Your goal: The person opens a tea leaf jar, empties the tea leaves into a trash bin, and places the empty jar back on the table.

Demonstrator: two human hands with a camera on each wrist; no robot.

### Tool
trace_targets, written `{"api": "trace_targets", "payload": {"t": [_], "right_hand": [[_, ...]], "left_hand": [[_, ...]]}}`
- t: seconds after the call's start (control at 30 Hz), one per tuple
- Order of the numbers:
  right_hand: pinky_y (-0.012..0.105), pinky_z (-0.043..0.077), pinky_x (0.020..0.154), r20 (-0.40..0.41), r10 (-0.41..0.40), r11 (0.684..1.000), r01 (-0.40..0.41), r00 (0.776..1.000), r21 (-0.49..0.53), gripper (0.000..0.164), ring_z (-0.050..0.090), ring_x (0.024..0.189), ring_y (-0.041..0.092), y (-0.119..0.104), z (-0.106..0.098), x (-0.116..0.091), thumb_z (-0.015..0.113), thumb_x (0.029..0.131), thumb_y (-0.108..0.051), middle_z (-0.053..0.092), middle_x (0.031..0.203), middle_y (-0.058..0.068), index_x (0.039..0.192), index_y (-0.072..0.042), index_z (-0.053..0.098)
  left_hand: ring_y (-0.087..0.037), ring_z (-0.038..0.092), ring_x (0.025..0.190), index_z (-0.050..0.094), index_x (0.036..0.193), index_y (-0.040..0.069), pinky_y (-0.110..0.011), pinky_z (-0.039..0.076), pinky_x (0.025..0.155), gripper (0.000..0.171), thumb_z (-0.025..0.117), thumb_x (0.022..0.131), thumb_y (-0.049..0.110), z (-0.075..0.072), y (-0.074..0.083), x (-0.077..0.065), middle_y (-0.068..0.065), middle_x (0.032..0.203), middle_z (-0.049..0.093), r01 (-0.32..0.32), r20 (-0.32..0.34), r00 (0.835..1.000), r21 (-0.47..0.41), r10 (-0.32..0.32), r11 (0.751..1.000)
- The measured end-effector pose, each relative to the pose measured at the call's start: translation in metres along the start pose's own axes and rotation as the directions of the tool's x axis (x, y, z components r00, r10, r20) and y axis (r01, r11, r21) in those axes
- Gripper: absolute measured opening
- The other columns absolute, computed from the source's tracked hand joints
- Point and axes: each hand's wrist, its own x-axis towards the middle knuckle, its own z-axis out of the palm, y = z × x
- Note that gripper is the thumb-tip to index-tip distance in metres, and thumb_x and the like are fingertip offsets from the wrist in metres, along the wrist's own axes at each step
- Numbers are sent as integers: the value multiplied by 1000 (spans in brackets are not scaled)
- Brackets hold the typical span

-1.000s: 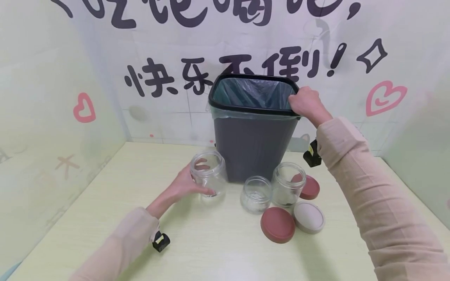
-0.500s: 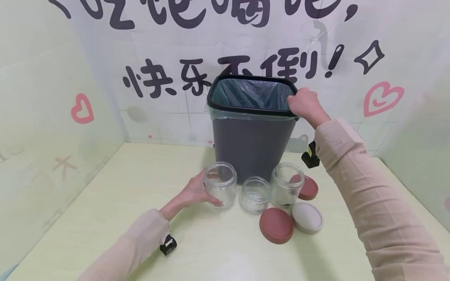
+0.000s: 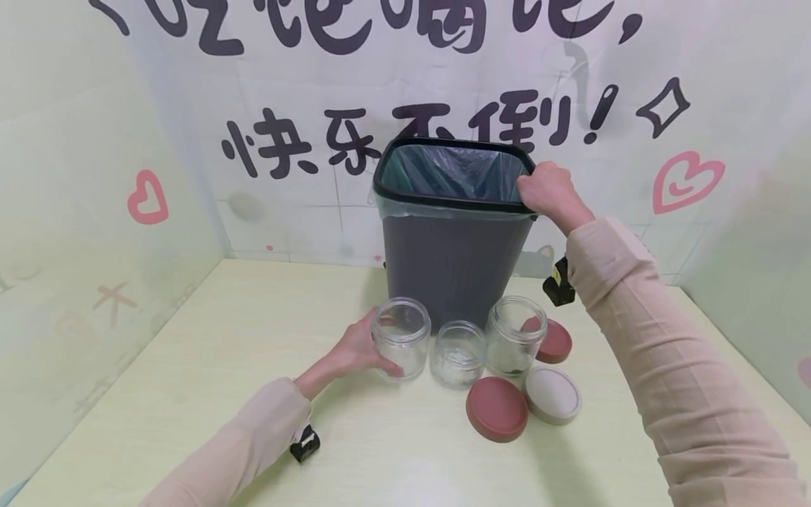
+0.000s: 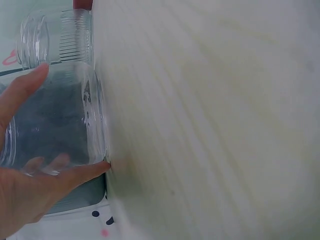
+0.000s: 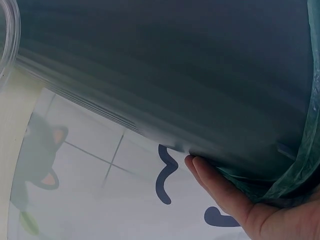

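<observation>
My left hand (image 3: 356, 350) wraps around the side of a clear, lidless glass jar (image 3: 408, 352), thumb in front and fingers behind. In the left wrist view the jar's base meets the table beside the fingertips. At the bin's right corner, my right hand (image 3: 552, 191) grips the black rim of a grey trash bin (image 3: 456, 257) lined with a green bag. Its fingers (image 5: 220, 187) lie along the bin's outer side in the right wrist view. A shorter glass jar (image 3: 457, 359) and another tall glass jar (image 3: 514, 345) stand to the right of the held one, before the bin.
A red lid (image 3: 497, 410) and a whitish lid (image 3: 554, 396) lie in front of the jars. Another red lid (image 3: 556, 341) is partly behind the right jar. A printed cloth wall (image 3: 285, 225) closes off the back of the pale table (image 3: 367, 443).
My left hand has brought the tall jar to the right and down, beside the short jar in front of the bin. The right hand keeps its grip on the rim.
</observation>
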Motion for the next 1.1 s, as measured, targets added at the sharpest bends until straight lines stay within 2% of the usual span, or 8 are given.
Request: {"api": "trace_targets", "payload": {"t": [0.27, 0.4, 0.6, 0.73, 0.87, 0.93, 1.0, 1.1], "right_hand": [[40, 40, 75, -2, -6, 1000, 6, 1000, 10, 40, 45, 89, 35, 1, 1, 0, 26, 87, -17, 45, 96, 21, 103, 14, 46], [42, 40, 80, 0, -8, 1000, 8, 1000, 11, 42, 45, 93, 37, 0, 1, 0, 26, 88, -18, 45, 101, 24, 106, 15, 45], [42, 38, 86, 7, 29, 991, -29, 1000, 132, 55, 44, 103, 36, 1, 0, -1, 26, 93, -33, 42, 116, 27, 118, 14, 39], [32, 45, 75, 35, 33, 950, -42, 999, 309, 60, 46, 94, 25, 7, 0, -2, 25, 93, -43, 41, 114, 20, 119, 9, 39], [20, 49, 62, 90, 10, 860, -54, 996, 507, 54, 49, 71, 8, 17, -2, -3, 24, 92, -47, 41, 97, 9, 107, 1, 43], [19, 50, 64, 97, -4, 821, -53, 995, 568, 50, 50, 63, 3, 24, -3, -6, 24, 92, -48, 44, 88, 4, 99, -2, 43], [21, 50, 73, 93, -20, 805, -39, 996, 592, 55, 53, 69, 3, 32, -4, -12, 24, 92, -50, 47, 89, 4, 108, -1, 43], [30, 43, 90, 96, -57, 810, -10, 994, 586, 70, 55, 94, 16, 47, -4, -26, 22, 91, -54, 50, 106, 15, 132, 2, 30]], "left_hand": [[-35, 48, 110, 35, 127, 0, -47, 38, 93, 100, 87, 41, 9, 5, 3, 1, -16, 118, 53, 44, -29, 999, 23, -43, 999], [-35, 49, 109, 35, 123, -1, -47, 38, 92, 96, 87, 42, 9, 6, 5, 1, -17, 116, 53, 41, -33, 999, 34, -40, 999], [-36, 48, 110, 35, 123, -1, -47, 38, 92, 95, 87, 44, 10, 7, 5, 2, -18, 117, 53, 23, -26, 999, 34, -22, 999], [-37, 46, 113, 33, 126, -1, -48, 36, 94, 98, 86, 45, 10, 7, 4, 4, -18, 121, 50, 34, 6, 999, 5, -34, 999], [-36, 40, 119, 29, 131, 1, -48, 32, 98, 100, 86, 49, 13, 2, 3, 4, -17, 127, 44, 55, 88, 995, -44, -51, 998], [-36, 37, 121, 26, 133, 1, -49, 30, 99, 101, 85, 53, 16, -4, 3, 3, -17, 130, 41, 65, 135, 989, -65, -56, 996], [-36, 34, 124, 24, 135, 0, -50, 29, 99, 100, 84, 56, 20, -11, 5, 2, -19, 133, 37, 79, 172, 983, -87, -63, 993], [-37, 31, 125, 24, 135, -2, -50, 30, 99, 94, 80, 64, 25, -23, 8, 0, -22, 136, 33, 78, 176, 982, -92, -61, 993]]}}
